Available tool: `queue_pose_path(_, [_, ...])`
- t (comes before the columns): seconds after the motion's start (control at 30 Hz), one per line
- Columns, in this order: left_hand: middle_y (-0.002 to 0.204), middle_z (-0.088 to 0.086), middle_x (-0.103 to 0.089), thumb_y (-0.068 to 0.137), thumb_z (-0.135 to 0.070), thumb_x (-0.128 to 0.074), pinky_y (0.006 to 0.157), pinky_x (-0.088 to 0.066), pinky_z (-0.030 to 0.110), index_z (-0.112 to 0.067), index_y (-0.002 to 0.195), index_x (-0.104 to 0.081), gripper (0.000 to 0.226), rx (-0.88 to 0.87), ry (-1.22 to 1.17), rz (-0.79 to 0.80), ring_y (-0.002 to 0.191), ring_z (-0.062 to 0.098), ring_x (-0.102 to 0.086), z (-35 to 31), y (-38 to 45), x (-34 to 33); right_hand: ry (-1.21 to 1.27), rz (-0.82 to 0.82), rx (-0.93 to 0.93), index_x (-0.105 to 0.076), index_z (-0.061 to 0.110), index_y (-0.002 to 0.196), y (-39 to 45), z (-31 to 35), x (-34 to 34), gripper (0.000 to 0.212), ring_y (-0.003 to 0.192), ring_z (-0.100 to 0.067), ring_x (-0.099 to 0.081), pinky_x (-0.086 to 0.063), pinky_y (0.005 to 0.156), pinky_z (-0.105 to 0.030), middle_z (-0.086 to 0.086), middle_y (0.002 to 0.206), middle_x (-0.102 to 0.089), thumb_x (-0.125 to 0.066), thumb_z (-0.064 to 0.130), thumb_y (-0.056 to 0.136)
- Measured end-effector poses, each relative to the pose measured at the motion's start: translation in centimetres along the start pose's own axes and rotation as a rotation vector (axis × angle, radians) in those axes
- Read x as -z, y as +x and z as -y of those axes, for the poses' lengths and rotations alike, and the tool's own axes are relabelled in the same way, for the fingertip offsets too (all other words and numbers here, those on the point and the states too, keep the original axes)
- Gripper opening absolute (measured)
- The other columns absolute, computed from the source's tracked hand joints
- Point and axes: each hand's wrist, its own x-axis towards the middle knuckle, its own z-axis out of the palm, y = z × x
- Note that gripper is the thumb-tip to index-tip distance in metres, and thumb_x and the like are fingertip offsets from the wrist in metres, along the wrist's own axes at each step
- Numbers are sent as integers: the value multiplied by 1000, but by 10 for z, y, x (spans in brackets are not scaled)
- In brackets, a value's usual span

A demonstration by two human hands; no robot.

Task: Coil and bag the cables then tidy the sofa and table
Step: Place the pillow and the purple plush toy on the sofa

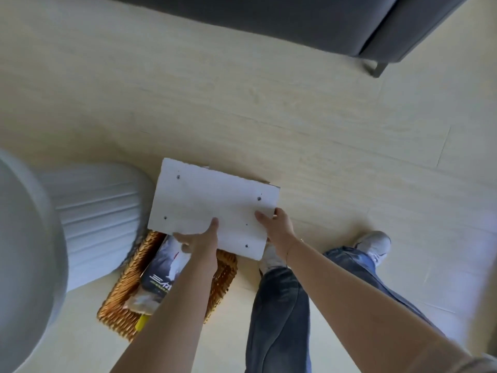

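Note:
I hold a flat white rectangular board (212, 200) with small dark dots, over the floor. My left hand (200, 242) grips its near edge, thumb on top. At the board's near right corner my right hand (277, 224) grips it, thumb on top too. Below the board stands a woven wicker basket (121, 313) on the floor, partly hidden by the board and my left forearm. A magazine (161, 273) and something yellow (141, 323) lie in the basket. The grey sofa (309, 20) runs along the top. No cables are visible.
A round white table top (24, 251) fills the left edge, with its ribbed white base (99, 211) beside the basket. My legs in jeans and pale shoes (373, 246) stand right of the basket. A dark sofa leg (377, 68) is at the upper right. Pale wooden floor lies between.

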Motion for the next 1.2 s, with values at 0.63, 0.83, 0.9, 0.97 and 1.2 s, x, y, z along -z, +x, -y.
queue_pose_path(0.63, [122,22,-62,88,-16,-65,107,-42,51,3,112,-57,31,104,-109,648,122,36,-54,14,-152,-131,136,-220,261,-57,17,103,-36,33,230,14,86,-24,-65,-55,85,-45,1,95,-66,-64,18,91])
queue_pose_path(0.83, [126,21,-61,90,-9,-64,103,-45,51,-2,124,-54,36,56,29,732,121,36,-55,9,-256,-210,355,-278,263,-53,26,92,-71,49,346,15,81,-22,-66,-55,74,-38,-3,91,-67,-62,14,93])
queue_pose_path(0.9, [122,19,-63,85,-7,-67,92,-50,48,-6,130,-52,47,14,78,750,116,34,-58,6,-291,-242,442,-318,291,-54,21,93,-82,56,387,13,75,-16,-63,-51,66,-30,1,88,-65,-62,11,93])
queue_pose_path(0.97, [112,15,-66,87,-4,-64,82,-53,44,-5,128,-53,43,-26,139,784,105,29,-61,0,-325,-273,529,-372,306,-54,17,97,-91,63,422,11,74,-13,-62,-48,62,-24,3,88,-63,-62,10,93])
queue_pose_path(1.2, [113,14,-64,95,4,-53,58,-53,31,-4,127,-52,33,-214,405,845,96,28,-60,-33,-424,-388,906,-518,234,-56,12,100,-102,94,513,10,82,-20,-60,-49,78,-37,-4,94,-65,-62,9,93])
